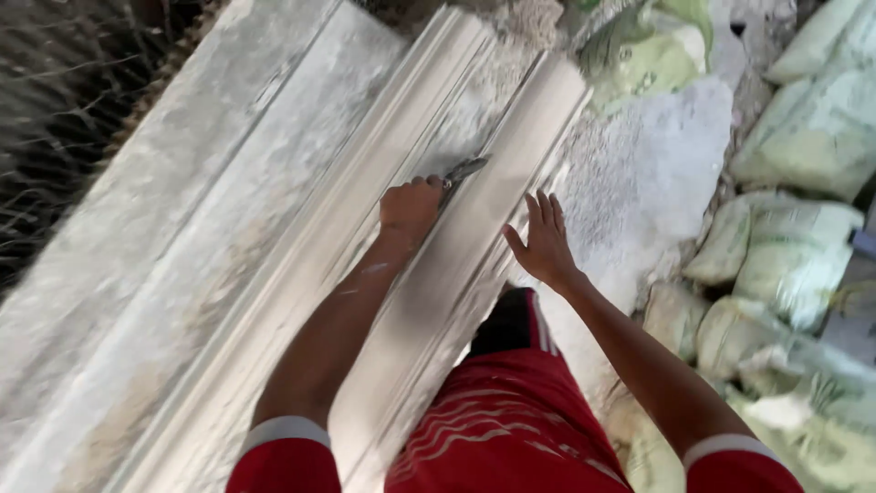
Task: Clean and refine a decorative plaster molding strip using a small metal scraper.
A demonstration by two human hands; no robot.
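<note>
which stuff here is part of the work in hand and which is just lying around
In use:
left hand, gripping a metal scraper
right hand, open, fingers spread at the moulding's edge
long white plaster moulding

Lying about:
stacked pale green sacks
white powder heap
grey slab alongside

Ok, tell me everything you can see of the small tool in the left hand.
The scraping tool is a small, flat, dark grey blade, metal by its look and dusted white. Its handle is hidden inside the closed left hand; only the blade shows. It points up and to the right, lying low against the long white plaster moulding. Its edge is too blurred to judge.
</note>
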